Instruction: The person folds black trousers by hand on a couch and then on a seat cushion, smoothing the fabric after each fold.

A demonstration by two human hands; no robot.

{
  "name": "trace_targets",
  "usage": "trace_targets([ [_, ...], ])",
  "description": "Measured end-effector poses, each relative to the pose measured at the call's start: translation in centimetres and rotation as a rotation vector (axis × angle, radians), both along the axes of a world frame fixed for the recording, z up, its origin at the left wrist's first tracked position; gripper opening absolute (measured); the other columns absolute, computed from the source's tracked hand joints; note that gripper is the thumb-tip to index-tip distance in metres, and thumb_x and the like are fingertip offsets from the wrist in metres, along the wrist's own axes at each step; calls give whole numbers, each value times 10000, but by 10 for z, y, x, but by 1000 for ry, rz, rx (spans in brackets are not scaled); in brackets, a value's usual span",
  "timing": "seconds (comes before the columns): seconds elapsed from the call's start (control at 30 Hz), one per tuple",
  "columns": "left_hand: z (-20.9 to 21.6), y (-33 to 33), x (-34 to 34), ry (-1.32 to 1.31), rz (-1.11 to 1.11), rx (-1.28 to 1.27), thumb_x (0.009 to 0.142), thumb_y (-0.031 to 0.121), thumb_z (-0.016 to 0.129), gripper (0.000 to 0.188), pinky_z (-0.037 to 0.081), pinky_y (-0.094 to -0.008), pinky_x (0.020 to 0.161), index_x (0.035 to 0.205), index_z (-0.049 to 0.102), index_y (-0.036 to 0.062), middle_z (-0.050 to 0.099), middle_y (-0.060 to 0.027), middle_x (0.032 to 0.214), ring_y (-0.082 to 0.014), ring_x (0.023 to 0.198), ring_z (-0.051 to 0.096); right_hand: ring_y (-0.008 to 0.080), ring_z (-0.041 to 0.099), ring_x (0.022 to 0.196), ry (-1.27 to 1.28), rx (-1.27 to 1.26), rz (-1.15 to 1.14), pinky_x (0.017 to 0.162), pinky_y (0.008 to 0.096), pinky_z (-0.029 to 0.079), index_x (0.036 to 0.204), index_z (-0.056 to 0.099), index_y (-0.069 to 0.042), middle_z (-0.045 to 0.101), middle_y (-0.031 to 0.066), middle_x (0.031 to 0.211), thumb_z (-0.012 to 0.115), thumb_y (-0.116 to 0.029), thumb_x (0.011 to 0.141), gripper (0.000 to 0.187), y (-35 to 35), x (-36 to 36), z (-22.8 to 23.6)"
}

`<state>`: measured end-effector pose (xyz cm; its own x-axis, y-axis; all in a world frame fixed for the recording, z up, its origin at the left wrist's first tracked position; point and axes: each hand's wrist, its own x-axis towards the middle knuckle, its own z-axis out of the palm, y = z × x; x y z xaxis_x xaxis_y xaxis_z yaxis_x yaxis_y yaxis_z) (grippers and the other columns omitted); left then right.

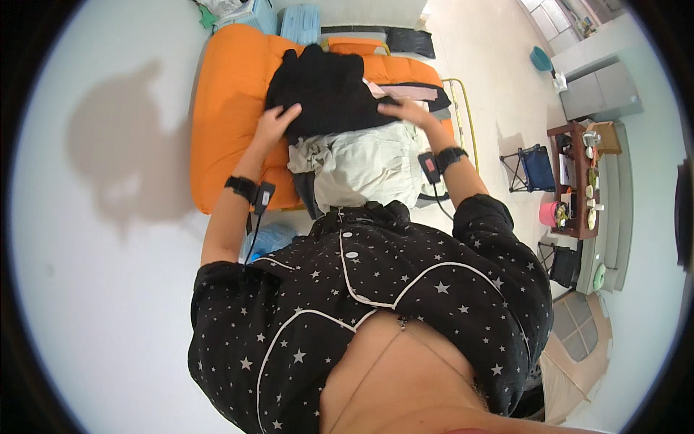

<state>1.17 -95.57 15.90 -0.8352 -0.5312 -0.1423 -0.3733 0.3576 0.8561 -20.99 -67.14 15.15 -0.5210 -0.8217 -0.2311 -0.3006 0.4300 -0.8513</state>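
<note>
Head view: upper centre, left hand [275, 126] and right hand [407, 111] (blurred) held a black garment [322, 90], fingers closed at its edges, over an orange couch [230, 94]; a brown table [578, 175] stood right.

The black garment [322, 90] hides part of the orange sofa [230, 123]; at the garment's right edge, the right fingers [392, 109] blur.

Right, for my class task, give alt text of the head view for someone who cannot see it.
A person's hands, left and right, touch opposite sides of a black garment over an orange padded sofa. Pale crumpled cloth lies between the garment and the person's star-patterned shirt.
</note>
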Motion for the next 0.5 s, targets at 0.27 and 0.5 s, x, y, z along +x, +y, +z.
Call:
trace_targets([
  [0.27,-78,57,65,-801,-330,196,724,584,566,727,480,-330,679,992,565,-91,596,-198,888,-260,803,599,351,534,999,-119,476,34,849,361,410,1066,524,137,555,274,1052,495,-701,677,925,21,72,-73],
  [0.5,-106,57,70,-568,-386,106,713,219,574,329,443,-307,663,944,541,-13,563,-142,804,-226,781,554,330,516,1038,-40,508,197,896,330,379,1127,499,106,552,251,1086,553,-461,690,718,19,73,-104],
])
